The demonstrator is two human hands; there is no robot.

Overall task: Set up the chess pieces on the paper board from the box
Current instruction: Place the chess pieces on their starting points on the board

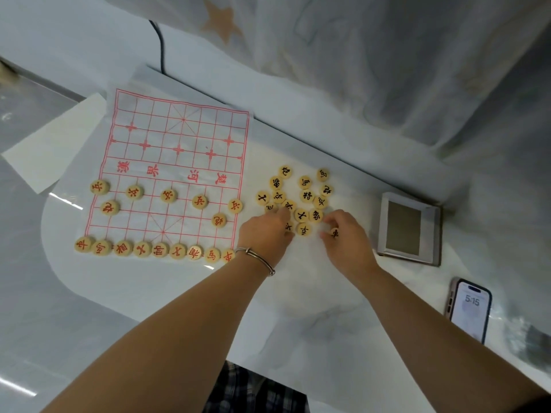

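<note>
The paper board (179, 138) with red lines lies on the table at the left. Red-lettered wooden pieces (159, 251) fill its near row, and more stand on the rows above. A loose cluster of black-lettered pieces (301, 215) lies on the table right of the board. My left hand (265, 231), a bracelet on its wrist, reaches into the near left of that cluster, fingers curled over pieces there; what it holds is hidden. My right hand (346, 236) pinches one black-lettered piece (334, 232) at the cluster's near right. The grey box (408, 228) stands empty further right.
A phone (469, 311) with a lit screen lies near the right table edge. A sheet of white paper (50, 144) lies left of the board. Draped fabric (357, 55) hangs behind the table, with a dark cable (161, 46) at the back.
</note>
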